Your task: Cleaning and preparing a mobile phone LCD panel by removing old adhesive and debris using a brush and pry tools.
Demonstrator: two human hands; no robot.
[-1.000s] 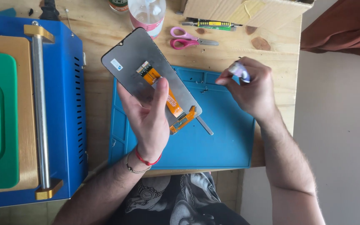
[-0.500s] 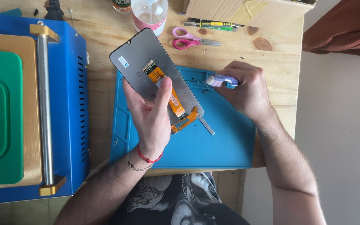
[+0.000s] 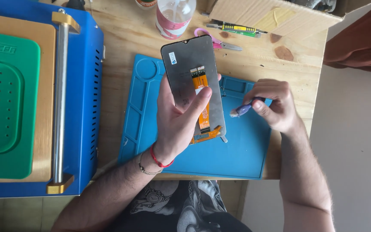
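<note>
My left hand [image 3: 177, 124] grips a dark grey phone screen panel [image 3: 184, 73], back side up, with an orange flex cable [image 3: 202, 101] running down it; my thumb presses across the cable. It is held above a blue work mat [image 3: 241, 152]. My right hand [image 3: 275, 105] is closed on a small purple brush-like tool [image 3: 242, 110], its pale tip pointing left, a short gap from the panel's right edge.
A blue machine [image 3: 82, 107] with a green pad [image 3: 5, 103] and a metal bar fills the left. At the table's far edge stand a clear bottle [image 3: 174, 13], pink scissors [image 3: 217, 42], a yellow-and-green tool [image 3: 237, 28] and a cardboard box [image 3: 275, 15].
The panel has swung more upright and nearer the mat's middle. My right hand dropped from the mat's top edge toward the panel, turning the tool's tip leftward.
</note>
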